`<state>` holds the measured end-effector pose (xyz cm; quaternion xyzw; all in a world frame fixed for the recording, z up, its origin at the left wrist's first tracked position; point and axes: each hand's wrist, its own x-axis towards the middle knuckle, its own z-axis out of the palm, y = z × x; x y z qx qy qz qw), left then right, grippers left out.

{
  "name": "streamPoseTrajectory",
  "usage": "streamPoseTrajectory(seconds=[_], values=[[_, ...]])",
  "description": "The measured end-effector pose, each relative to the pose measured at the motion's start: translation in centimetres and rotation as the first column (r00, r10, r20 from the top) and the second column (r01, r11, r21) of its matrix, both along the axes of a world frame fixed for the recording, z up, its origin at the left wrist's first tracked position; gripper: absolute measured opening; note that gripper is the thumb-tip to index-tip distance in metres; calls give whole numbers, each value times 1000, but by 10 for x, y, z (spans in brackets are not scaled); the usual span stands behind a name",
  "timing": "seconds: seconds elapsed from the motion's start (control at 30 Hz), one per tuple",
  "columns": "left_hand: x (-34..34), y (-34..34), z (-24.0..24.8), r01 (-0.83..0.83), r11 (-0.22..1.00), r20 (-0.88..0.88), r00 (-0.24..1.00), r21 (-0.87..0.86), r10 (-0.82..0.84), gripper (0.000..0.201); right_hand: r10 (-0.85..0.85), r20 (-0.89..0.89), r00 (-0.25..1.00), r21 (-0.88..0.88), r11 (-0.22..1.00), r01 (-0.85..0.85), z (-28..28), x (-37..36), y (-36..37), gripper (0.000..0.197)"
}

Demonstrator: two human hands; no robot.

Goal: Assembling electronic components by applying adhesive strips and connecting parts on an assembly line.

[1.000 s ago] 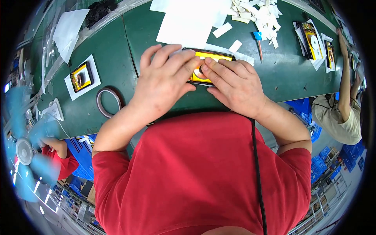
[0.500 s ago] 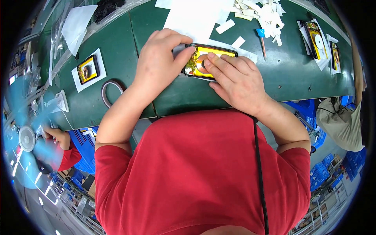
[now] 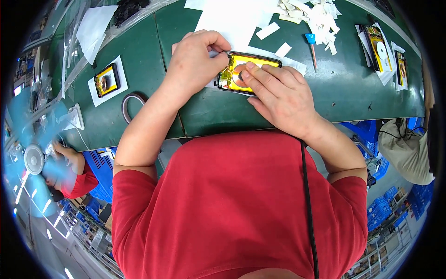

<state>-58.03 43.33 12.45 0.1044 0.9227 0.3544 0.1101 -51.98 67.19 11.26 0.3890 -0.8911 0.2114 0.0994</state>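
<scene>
In front of me on the green bench lies an open electronic device (image 3: 224,81), with a black frame, yellow lining and a round copper coil (image 3: 239,75). My right hand (image 3: 284,95) rests over its right part, fingers stretched out flat across the yellow and the coil's edge, thumb by the near side. At the upper left corner of the frame, my left hand (image 3: 194,60) has its fingers curled in and its thumb against the edge. Whatever those fingertips pinch is too small or hidden to make out. White paper (image 3: 291,63) lies under the device.
A similar device (image 3: 106,82) lies on paper at left, near a tape roll (image 3: 132,108). More devices (image 3: 377,49) sit at right. A blue-handled screwdriver (image 3: 312,46) lies beside scattered white strips (image 3: 316,21). A fan (image 3: 34,159) and another person's arm (image 3: 70,158) are at far left.
My left hand has shifted slightly up, its fingers curling in more at the device's upper left corner. The right hand stays flat on the device.
</scene>
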Motion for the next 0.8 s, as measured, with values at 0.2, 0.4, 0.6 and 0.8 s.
streamPoseTrajectory(seconds=[0.2,0.4,0.6,0.8], values=[[4,-4,-2,-34,995,-34,999,96,38,13,-1,2,1000,-10,1000,1,-2,0,0,55],[5,-2,2,51,994,-136,989,-98,-65,17,6,6,1000,-1,1000,-6,-1,0,-1,55],[11,-15,9,183,983,-291,940,-14,-179,25,-6,-2,1000,-24,1000,6,-1,-1,0,55],[40,-26,23,200,969,-223,947,-147,-230,19,2,4,1000,-39,999,-2,-1,-2,0,55]])
